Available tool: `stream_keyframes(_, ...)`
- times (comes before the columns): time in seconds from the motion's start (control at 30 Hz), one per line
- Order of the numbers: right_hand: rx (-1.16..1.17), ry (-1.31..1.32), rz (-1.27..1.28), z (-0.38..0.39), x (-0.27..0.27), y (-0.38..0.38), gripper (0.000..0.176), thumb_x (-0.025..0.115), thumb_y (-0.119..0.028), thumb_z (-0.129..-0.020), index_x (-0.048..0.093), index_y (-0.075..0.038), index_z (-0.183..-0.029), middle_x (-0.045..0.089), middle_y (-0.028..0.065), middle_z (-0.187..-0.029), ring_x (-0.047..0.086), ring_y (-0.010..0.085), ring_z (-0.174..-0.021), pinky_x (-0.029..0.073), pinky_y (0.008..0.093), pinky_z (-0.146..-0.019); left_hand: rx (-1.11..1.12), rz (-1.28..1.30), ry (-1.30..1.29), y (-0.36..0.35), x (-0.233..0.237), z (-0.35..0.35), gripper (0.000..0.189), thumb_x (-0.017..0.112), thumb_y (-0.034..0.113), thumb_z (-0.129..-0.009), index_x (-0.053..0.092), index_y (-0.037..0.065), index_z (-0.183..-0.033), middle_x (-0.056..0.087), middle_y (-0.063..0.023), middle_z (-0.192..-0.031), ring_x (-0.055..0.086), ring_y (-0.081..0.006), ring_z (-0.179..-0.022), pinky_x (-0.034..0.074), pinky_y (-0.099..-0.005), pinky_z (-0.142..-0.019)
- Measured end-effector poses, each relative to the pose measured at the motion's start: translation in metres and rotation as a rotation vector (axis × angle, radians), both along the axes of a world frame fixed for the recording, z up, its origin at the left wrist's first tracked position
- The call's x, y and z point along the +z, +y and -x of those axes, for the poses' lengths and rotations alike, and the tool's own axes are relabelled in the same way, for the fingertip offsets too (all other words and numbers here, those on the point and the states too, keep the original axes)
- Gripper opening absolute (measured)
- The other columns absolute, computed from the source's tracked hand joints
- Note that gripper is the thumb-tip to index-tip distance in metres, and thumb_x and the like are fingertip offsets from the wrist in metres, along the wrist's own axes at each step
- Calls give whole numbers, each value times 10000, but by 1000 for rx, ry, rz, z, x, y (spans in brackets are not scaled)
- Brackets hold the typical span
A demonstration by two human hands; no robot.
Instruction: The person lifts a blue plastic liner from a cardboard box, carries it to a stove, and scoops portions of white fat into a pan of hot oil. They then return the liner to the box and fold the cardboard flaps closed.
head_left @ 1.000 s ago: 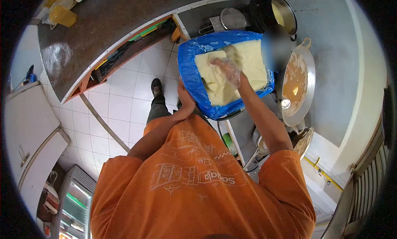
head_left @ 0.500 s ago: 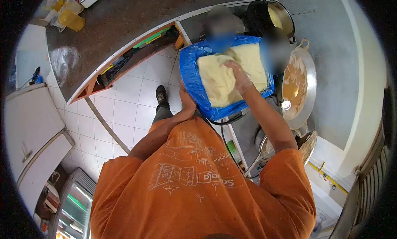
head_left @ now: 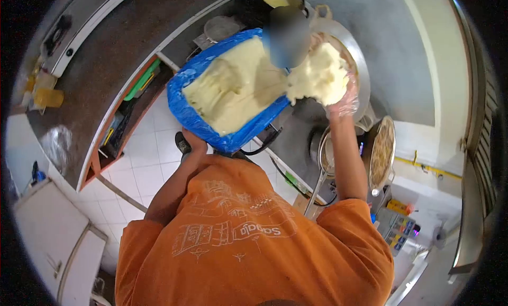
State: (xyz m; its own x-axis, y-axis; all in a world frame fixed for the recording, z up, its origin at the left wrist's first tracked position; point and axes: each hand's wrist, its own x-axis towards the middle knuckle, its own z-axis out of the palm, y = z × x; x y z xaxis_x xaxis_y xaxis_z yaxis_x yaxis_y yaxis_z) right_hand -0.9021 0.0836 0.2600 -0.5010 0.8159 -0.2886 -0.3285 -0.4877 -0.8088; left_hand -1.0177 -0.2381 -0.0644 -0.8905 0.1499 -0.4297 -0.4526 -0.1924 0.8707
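Observation:
A box lined with blue plastic is tilted in front of me, filled with a soft, pale yellow butter-like fat with a hollow scooped in it. My left hand grips the box's near left edge, its fingers partly hidden beneath. In a clear plastic glove, my right hand holds a large lump of butter-like fat to the right of the box. That lump is over the wide metal pan and covers much of it. A blurred patch hides the area between box and pan.
A dark pot with yellow contents stands at the back. Nearer on the right are a pan with brown contents and a long-handled pan. A yellow container sits on the left counter. A yellow gas pipe runs along the wall.
My right hand has lifted a lump of the fat out of the box and moved right over the pan, leaving a hollow. The view has turned, and the box appears further left.

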Motion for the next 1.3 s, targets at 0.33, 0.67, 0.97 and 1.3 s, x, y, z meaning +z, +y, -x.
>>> stream_keyframes(0.33,-165,-542,-105,-27,-43,156,392,551,-359,-933,621,-63,-1181,710,112,-1048,711,292,-884,598,452,-830,-66,-155,32,-2,-19,7,355,533,191,-1035,552,-31,-1311,646,-121,-1234,650,-246,-1087,556,-382,-922)
stream_keyframes(0.67,194,-768,-263,-21,-112,192,447,600,-483,-959,664,-109,-1197,693,78,-957,687,224,-831,588,419,-732,-77,-37,109,0,10,4,357,534,249,-1041,560,-30,-1262,660,-121,-1177,640,-224,-1045,521,-357,-917)
stream_keyframes(0.97,131,-452,-59,-9,-71,161,400,512,-366,-1050,594,-93,-1331,696,100,-1124,670,254,-990,565,402,-895,-79,27,123,-1,-1,5,341,566,209,-1020,570,-49,-1245,670,-129,-1159,649,-213,-1020,531,-346,-882)
stream_keyframes(1.3,197,-590,-166,-33,-79,168,568,493,-352,-1054,352,-104,-1546,489,196,-1471,567,360,-1249,467,495,-1063,-51,-64,47,-1,-6,6,318,588,181,-1003,584,-54,-1217,674,-130,-1120,645,-234,-982,521,-362,-856)
